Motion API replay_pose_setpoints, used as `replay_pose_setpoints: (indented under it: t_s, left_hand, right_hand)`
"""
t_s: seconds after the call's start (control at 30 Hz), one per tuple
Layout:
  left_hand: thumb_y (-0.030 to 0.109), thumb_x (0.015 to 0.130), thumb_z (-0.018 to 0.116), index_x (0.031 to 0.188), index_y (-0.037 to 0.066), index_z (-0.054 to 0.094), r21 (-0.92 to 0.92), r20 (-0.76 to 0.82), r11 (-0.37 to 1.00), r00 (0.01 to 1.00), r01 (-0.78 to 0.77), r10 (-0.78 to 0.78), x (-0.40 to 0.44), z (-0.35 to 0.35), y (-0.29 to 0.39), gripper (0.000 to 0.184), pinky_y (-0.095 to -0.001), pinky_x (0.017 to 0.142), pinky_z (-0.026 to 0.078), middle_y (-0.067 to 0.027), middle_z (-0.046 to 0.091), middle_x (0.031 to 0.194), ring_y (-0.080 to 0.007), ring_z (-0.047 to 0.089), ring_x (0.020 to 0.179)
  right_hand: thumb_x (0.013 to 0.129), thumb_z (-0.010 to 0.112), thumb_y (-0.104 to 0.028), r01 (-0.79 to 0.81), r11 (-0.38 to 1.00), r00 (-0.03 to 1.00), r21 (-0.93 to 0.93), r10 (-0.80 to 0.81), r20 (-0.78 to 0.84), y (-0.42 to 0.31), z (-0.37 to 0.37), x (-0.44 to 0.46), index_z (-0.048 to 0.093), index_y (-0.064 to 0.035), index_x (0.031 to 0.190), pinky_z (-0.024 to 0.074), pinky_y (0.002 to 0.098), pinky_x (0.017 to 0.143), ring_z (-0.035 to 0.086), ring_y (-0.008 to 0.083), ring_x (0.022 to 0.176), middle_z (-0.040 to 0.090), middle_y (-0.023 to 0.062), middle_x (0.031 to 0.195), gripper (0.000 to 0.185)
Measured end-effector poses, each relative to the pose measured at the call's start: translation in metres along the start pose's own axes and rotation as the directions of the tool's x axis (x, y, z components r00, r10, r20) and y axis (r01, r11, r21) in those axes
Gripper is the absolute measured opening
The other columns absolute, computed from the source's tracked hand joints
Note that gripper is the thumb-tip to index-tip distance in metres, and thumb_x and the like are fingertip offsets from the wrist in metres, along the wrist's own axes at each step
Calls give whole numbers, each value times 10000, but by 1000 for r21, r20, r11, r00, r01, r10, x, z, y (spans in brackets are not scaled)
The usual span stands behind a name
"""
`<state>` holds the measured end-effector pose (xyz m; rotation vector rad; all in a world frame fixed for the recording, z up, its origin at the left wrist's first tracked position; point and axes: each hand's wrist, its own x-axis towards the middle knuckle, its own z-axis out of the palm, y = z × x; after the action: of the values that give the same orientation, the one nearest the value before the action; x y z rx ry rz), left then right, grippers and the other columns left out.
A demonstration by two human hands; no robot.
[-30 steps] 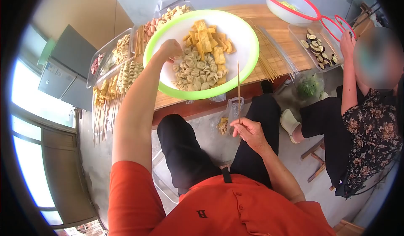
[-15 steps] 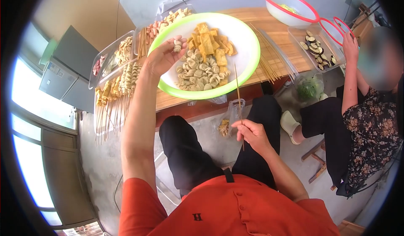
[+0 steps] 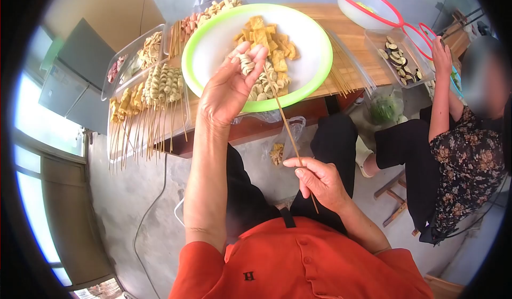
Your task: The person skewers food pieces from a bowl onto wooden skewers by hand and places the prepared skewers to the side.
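Note:
My left hand point(image 3: 226, 85) is raised palm up over the near rim of a large white basin point(image 3: 312, 72) with a green rim. Its fingers hold a pale, ridged tofu-skin roll point(image 3: 246, 63). Lower down, my right hand point(image 3: 320, 181) pinches a bamboo skewer point(image 3: 288, 125) near its lower end. The skewer slants up to the left, and its tip reaches the fingers of my left hand; whether it has entered the roll I cannot tell. Inside the basin lie fried tofu pieces point(image 3: 260, 32) and more pale rolls point(image 3: 260, 92), partly hidden by my left hand.
Filled skewers point(image 3: 162, 85) lie at the table's left, sticks overhanging the edge. Loose skewers point(image 3: 341, 77) sit right of the basin, near a tray of eggplant slices point(image 3: 397, 61). At the right sits another person point(image 3: 464, 160), with one hand point(image 3: 441, 56) by red-rimmed containers.
My left hand has moved right and down with the roll, toward the skewer. The skewer now tilts further left, its tip at my left fingers. The view has shifted slightly.

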<state>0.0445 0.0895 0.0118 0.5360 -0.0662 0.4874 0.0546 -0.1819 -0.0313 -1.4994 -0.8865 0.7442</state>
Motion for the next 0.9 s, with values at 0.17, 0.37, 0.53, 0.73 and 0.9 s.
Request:
replay_pose_setpoints:
  t_s: [0.17, 0.37, 0.53, 0.73, 0.9]
  left_hand:
    - [9, 971, 482, 1254, -119, 389, -174, -121, 985, 992, -2, -19, -7, -1, -3, 324, -449, 1080, 459, -289, 492, 1267, -395, 504, 1241]
    - [31, 979, 485, 1220, -91, 438, -173, -129, 985, 992, -7, -15, -15, 1, -6, 274, -447, 1058, 480, -289, 509, 1252, -389, 513, 1235]
    - [70, 981, 505, 1224, -64, 470, -53, -80, 998, 996, -35, 31, -24, 6, -9, 280, -453, 1065, 466, -258, 527, 1267, -376, 505, 1254]
    - [103, 969, 540, 1299, -23, 448, 27, -19, 999, 1000, -24, 25, -36, 16, -7, 366, -462, 1085, 436, -217, 507, 1335, -354, 490, 1280]
    - [130, 949, 589, 1344, -6, 432, 159, 43, 985, 997, -68, 62, -44, 18, -6, 447, -453, 1074, 444, -205, 514, 1335, -342, 502, 1272]
  right_hand:
    - [990, 518, -105, -15, 1000, 1000, -19, 15, 18, -8, 6, -5, 655, -20, 1152, 395, 214, 457, 493, 45, 457, 513, -5, 529, 229]
    - [988, 513, -99, -13, 1000, 999, -20, 14, 36, -6, 10, -7, 657, -25, 1149, 394, 214, 455, 487, 45, 448, 506, -3, 523, 228]
    - [988, 504, -97, -25, 1000, 999, -19, 25, 31, -8, 11, -8, 659, -26, 1147, 394, 217, 454, 488, 48, 448, 503, -4, 523, 232]
    - [987, 499, -96, -12, 1000, 1000, -14, 12, 24, -5, 13, -12, 663, -31, 1144, 398, 218, 457, 496, 52, 456, 512, -1, 531, 236]
    - [985, 501, -92, -7, 1000, 1000, -28, 8, 16, -4, 14, -15, 669, -34, 1135, 403, 221, 462, 501, 55, 460, 519, -2, 536, 232]
